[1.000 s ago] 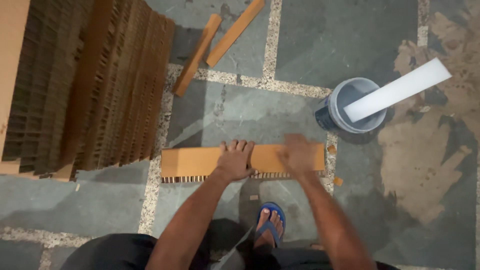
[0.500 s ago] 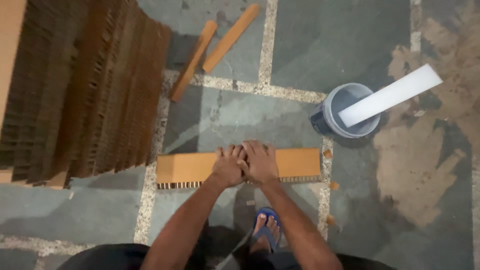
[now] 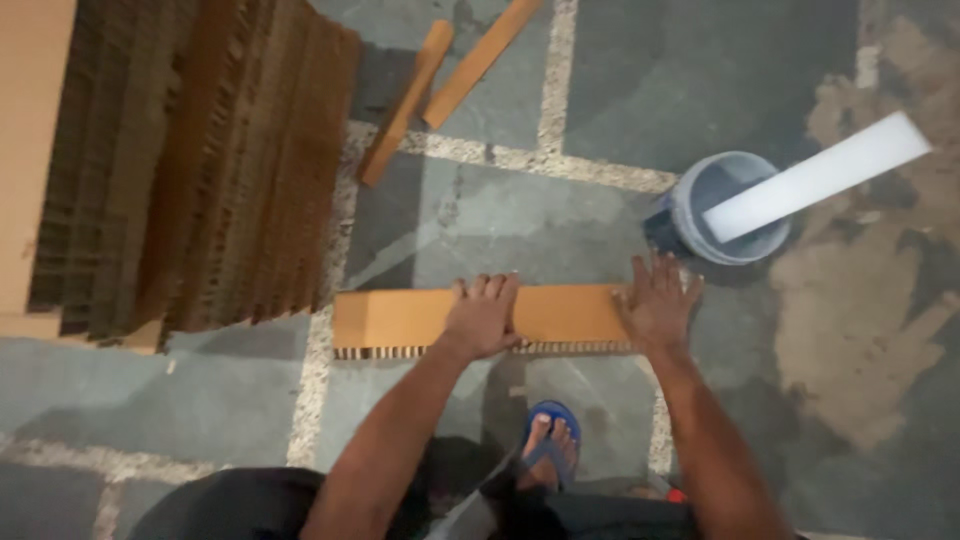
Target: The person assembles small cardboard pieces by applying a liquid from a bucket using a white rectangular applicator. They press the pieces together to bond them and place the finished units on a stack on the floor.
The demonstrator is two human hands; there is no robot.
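A long brown corrugated cardboard strip (image 3: 395,318) lies flat on the stone floor in front of me. My left hand (image 3: 483,315) presses palm down on its middle, fingers spread. My right hand (image 3: 658,300) rests flat on the strip's right end, fingers apart and pointing away from me. Neither hand grips anything.
A tall stack of corrugated cardboard strips (image 3: 190,160) stands at the left. Two loose cardboard strips (image 3: 440,85) lie on the floor beyond. A grey bucket (image 3: 728,208) with a white flat board (image 3: 815,178) across it sits at the right. My foot in a blue sandal (image 3: 548,445) is below.
My right hand has slid from beside the left hand at the strip's middle out to its right end. The left hand stays pressed on the middle.
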